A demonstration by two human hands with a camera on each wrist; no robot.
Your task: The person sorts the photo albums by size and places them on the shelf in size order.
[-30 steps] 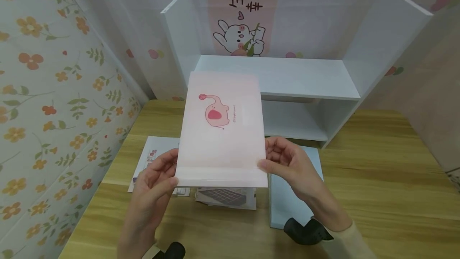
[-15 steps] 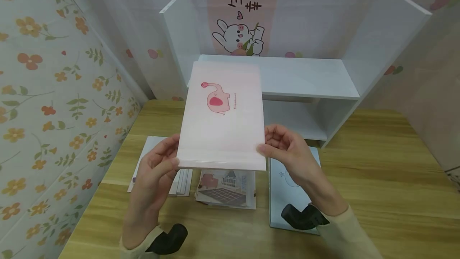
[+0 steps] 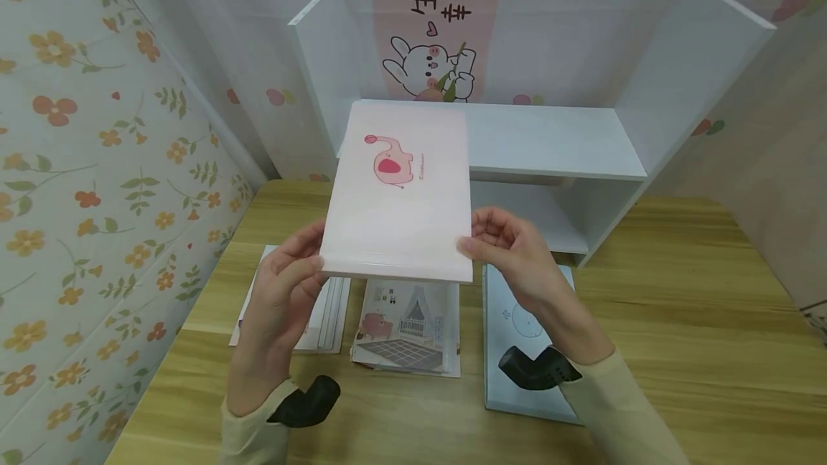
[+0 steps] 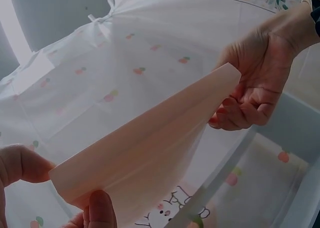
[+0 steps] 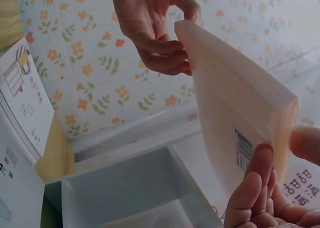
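A pale pink notebook (image 3: 397, 192) with an elephant drawing on its cover is held up above the table, tilted so its far edge overlaps the shelf in the head view. My left hand (image 3: 284, 282) pinches its near left corner, thumb on top and fingers beneath. At the near right corner my right hand (image 3: 513, 257) pinches it the same way. Seen from below in the right wrist view, the notebook (image 5: 215, 102) shows a barcode on its back. Its spine side faces me.
A white shelf (image 3: 549, 138) with upright side panels stands at the back of the wooden table (image 3: 685, 350). Before it lie a stack of white books (image 3: 329, 321) at left, picture-covered books (image 3: 407, 329) in the middle and a light blue book (image 3: 517, 379) at right.
Both hands have carried the notebook away from me toward the shelf. More of the books beneath it now shows. The grip on its two corners stays the same.
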